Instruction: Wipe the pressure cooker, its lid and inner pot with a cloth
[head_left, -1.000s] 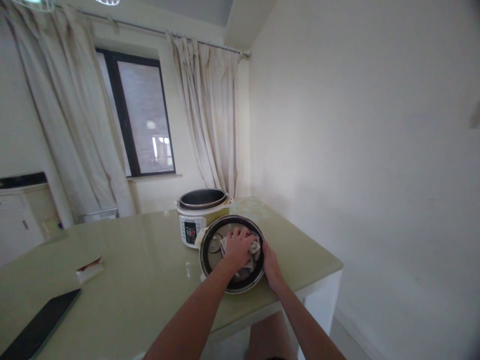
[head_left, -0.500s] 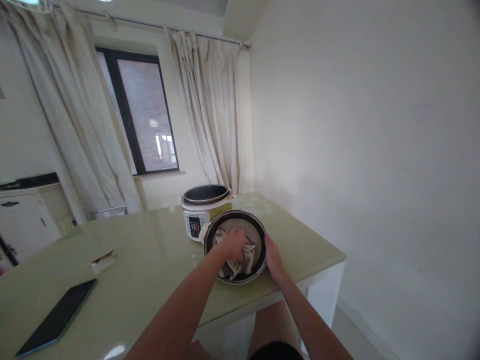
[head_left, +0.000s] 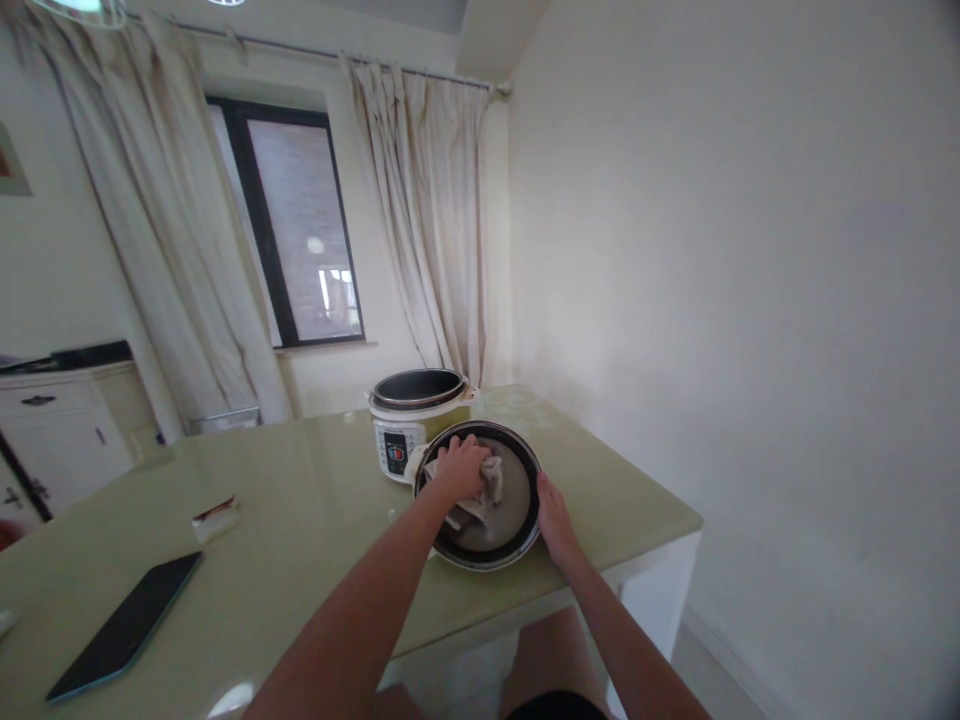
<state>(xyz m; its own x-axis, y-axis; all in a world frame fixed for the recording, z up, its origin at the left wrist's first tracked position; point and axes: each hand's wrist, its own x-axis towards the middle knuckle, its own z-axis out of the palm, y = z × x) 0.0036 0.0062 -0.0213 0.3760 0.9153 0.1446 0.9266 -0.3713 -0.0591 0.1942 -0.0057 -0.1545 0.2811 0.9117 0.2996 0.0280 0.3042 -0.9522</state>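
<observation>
The round grey metal lid with a black inner ring and pale outer edge (head_left: 516,500) is tilting its inner face up toward the person, near the front edge of the glossy pale green desk (head_left: 300,500), just in front of a white and green electric cooker with a dark open pot (head_left: 391,452). The hands are working apart: the left hand (head_left: 460,470) is pressing down over a crumpled greyish-white cloth (head_left: 493,482) against the lid's inner face, with its fingers gathering the fabric, while the right hand (head_left: 555,515) is bracing the lid's right rim. How far the right fingers are wrapping behind that rim, the picture is not showing. Judging by its look, the lid is probably behaving as a stiff, fairly weighty piece, so its tilted body is likely needing steady support at the rim opposite the pressing palm. The smooth metal is possibly feeling slippery, especially if damp; the outer rim is offering the surest hold, and the white projection (head_left: 417,464) on the left side is looking like a second place to grasp. The black ring is seeming softer and less suited to lifting. The cloth is bending freely, so a bunched, whole-hand hold is suiting it best.
</observation>
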